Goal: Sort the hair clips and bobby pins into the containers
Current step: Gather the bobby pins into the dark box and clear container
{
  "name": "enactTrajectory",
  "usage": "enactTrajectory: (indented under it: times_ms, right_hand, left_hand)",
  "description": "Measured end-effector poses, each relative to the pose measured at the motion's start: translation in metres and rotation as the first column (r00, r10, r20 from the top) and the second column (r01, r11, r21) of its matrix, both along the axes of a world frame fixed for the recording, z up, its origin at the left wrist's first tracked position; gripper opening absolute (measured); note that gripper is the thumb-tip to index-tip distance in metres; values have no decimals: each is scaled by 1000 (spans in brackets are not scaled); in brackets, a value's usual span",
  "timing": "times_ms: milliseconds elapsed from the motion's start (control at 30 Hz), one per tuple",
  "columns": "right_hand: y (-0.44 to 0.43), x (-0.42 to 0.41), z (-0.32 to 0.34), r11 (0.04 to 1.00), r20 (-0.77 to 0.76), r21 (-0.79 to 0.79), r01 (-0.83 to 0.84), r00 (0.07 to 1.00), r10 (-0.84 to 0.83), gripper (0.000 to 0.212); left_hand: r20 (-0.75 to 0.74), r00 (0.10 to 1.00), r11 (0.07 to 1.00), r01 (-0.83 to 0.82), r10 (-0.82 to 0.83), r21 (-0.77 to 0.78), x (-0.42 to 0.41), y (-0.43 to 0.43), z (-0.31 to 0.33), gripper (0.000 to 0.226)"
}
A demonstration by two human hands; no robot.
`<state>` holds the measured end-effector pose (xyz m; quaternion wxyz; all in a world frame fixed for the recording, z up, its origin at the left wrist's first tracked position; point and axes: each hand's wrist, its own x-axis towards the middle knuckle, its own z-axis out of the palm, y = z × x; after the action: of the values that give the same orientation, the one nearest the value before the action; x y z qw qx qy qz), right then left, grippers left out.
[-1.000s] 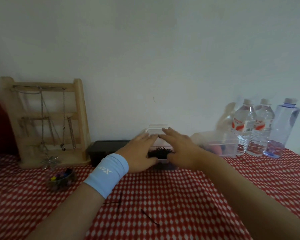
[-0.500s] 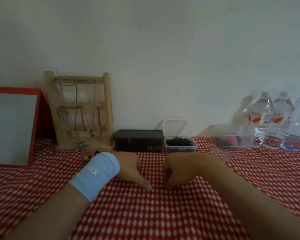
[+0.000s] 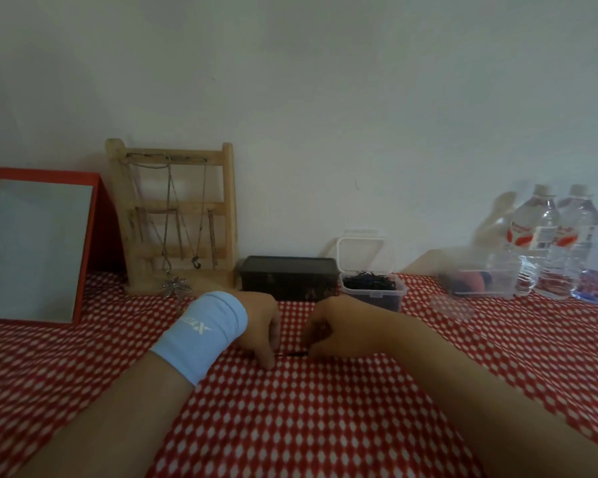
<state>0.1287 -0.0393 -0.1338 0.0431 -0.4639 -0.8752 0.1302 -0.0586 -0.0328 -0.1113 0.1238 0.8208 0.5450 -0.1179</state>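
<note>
A thin black bobby pin point(image 3: 292, 354) lies on the red checked tablecloth between my two hands. My left hand point(image 3: 260, 327), with a light blue wristband, is curled downward and its thumb tip meets the pin's left end. My right hand point(image 3: 330, 331) is curled and pinches the pin's right end. Behind the hands stands a small clear container point(image 3: 373, 298) full of black bobby pins, its lid tipped open at the back. At the right, a larger clear container point(image 3: 480, 281) holds coloured clips.
A closed black box point(image 3: 289, 277) stands left of the pin container. A wooden jewellery rack point(image 3: 173, 215) and a red-framed mirror point(image 3: 38, 250) lean on the wall at the left. Water bottles point(image 3: 546, 243) stand at the far right.
Both hands came back from the pin container to the cloth nearer me and closed in on the bobby pin. The view also swung to the left.
</note>
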Motion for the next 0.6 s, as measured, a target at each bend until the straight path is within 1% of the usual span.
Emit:
enactTrajectory:
  times_ms: [100,167,267,333,433,600]
  right_hand:
    - [0,-2,4,1000,30,-22,-8,1000,8,21]
    - [1,-4,5,1000,62,14,8,998,-9,20]
    - [5,-4,2,988,48,104,111,992,-117,19]
    - [6,-5,-2,982,-18,109,154,988,-153,19]
    - [6,-6,-5,987,-172,26,158,973,-151,15]
    - [8,2,0,979,-323,-12,202,926,-195,8]
  left_hand:
    - [33,999,999,33,-34,39,-2,3,-5,20]
    - [56,997,997,52,-55,60,-3,4,-5,18]
    - [96,992,995,71,-78,73,-5,5,-5,15]
    - [123,989,993,73,-85,98,-5,5,-6,13]
    - [176,981,985,55,-83,162,-6,7,-4,13]
    - [266,959,953,13,-98,304,-6,8,1,10]
